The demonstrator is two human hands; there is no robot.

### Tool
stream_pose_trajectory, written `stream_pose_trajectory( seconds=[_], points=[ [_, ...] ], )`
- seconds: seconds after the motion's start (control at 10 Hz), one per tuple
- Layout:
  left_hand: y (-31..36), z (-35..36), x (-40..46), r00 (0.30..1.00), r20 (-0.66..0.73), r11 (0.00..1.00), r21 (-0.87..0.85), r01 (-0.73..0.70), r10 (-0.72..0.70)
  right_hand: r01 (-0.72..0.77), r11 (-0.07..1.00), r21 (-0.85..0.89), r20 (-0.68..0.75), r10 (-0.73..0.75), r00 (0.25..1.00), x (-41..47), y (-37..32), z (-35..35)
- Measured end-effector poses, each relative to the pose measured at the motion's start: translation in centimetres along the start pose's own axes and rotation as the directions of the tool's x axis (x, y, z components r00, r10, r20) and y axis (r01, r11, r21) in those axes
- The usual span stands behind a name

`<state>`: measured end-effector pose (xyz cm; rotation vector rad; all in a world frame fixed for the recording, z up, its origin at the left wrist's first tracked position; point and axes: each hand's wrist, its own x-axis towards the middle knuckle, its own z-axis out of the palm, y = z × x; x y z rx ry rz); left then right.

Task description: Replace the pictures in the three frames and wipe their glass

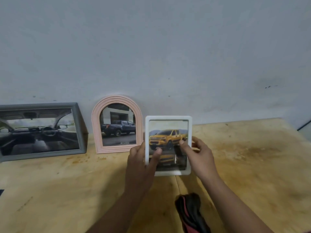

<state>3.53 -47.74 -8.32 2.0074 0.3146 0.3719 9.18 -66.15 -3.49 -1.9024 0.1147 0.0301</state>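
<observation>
The white frame [168, 145] with the yellow pickup picture is held upright above the worktop [67, 190], gripped at its nine o'clock edge by the left hand [143, 158] and at three o'clock by the right hand [196, 153].

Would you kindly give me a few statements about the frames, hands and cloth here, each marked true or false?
1. Both hands hold the white rectangular frame. True: left hand and right hand grip its sides.
2. The white frame shows a blue truck. False: it shows a yellow pickup; the blue one is in the pink arched frame.
3. The grey rectangular frame stands left of the pink one. True.
4. The right hand holds the black and red cloth. False: it lies on the wooden table.
5. The pink frame lies flat. False: it stands against the wall.
</observation>
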Motion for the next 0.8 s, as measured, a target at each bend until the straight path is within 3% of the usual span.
stream_pose_trajectory(
  seconds=[0.2,0.6,0.7,0.8],
  points=[
    [0.6,4.5,5.0,0.993,0.099,0.996,-0.06,0.07,-0.064,0.011,0.999,-0.046,-0.023,-0.012,1.0,7.0,1.2,-0.1],
    [-0.2,7.7,10.3,0.998,-0.038,0.998,-0.029,0.05,-0.051,0.031,0.99,0.141,-0.048,-0.025,0.999,12.5,2.7,2.1],
    [-0.3,7.9,10.0,0.997,-0.025,0.994,-0.083,0.073,-0.075,0.003,0.989,0.146,-0.033,0.002,0.999,12.3,2.9,2.3],
    [0.2,8.0,8.9,0.994,-0.023,0.993,-0.067,0.102,-0.103,-0.033,0.999,0.035,-0.049,0.034,0.998,11.1,3.6,2.2]
  ],
)
